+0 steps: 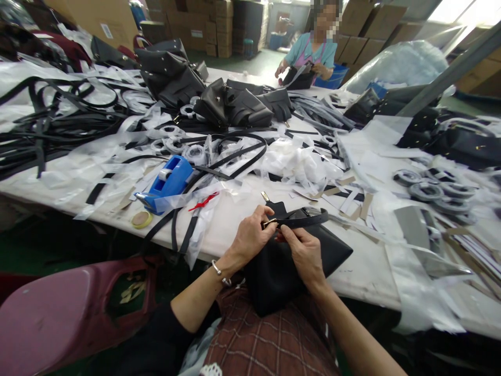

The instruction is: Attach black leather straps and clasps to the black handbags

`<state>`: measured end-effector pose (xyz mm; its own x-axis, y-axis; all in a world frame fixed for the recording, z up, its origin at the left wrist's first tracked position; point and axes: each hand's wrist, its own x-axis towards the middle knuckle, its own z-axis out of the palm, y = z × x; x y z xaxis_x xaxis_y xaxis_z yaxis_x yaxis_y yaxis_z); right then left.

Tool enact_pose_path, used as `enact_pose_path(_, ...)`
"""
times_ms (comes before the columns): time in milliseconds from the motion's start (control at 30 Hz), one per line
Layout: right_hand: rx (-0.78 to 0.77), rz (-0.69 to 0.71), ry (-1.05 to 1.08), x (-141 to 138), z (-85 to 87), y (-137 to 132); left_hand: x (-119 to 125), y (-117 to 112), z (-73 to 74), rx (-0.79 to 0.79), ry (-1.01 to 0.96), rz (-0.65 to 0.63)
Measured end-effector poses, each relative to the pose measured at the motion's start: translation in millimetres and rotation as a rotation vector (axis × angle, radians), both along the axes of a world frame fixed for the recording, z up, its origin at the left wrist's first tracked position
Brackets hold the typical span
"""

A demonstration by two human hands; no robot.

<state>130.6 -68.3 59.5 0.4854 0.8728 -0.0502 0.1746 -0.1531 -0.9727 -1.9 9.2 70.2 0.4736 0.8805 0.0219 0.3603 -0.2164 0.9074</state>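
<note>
— Where's the strap?
— The strap (pixel 309 216) runs toward 2 o'clock from both grips, over the top of the black bag (pixel 270 277), which leans on the tabletop (pixel 230 224) edge above the lap.
— And the hands?
— The left hand (pixel 250 237) reaches in from 8 o'clock, its grip pinched on the strap's buckle end. The right hand (pixel 303 256), at its 4 o'clock, pinches the strap too.
</note>
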Motion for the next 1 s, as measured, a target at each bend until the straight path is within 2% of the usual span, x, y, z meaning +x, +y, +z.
enact_pose_path(100, 0.141, 0.052, -0.303, -3.3, -3.6, -2.6, 1.4, 0.8, -0.9, 0.012, 0.012, 0.009)
enact_pose_path(200, 0.196, 0.146, -0.397, 0.7, -5.2, -1.8, -0.8, 3.1, -3.6, -0.016, -0.026, 0.005)
enact_pose_path(300, 0.170, 0.185, -0.359, 12.5, 0.1, 6.7, -4.5, 5.6, -5.9, -0.111, -0.162, -0.070)
enact_pose_path(400, 0.160, 0.180, -0.208, 23.8, 7.8, 22.8, -5.5, 7.3, -6.2, -0.208, -0.297, -0.150)
enact_pose_path(500, 0.082, 0.374, -0.060, 27.4, 10.5, 38.1, -3.4, 8.8, -6.1, -0.287, -0.389, -0.189)
enact_pose_path(600, 0.044, 0.552, -0.067, 25.3, 7.7, 45.7, -2.8, 11.9, -8.2, -0.348, -0.427, -0.204)
enact_pose_path(733, 0.018, 0.509, -0.237, 25.8, 6.8, 50.7, -9.5, 17.7, -9.9, -0.305, -0.366, -0.252)
enact_pose_path(867, -0.074, 0.510, -0.555, 35.2, 18.4, 56.7, -17.7, 18.2, -3.1, -0.230, -0.347, -0.375)
enact_pose_path(1000, -0.094, 0.482, -0.777, 46.1, 33.4, 56.1, -16.7, 10.5, 3.9, -0.222, -0.286, -0.268)
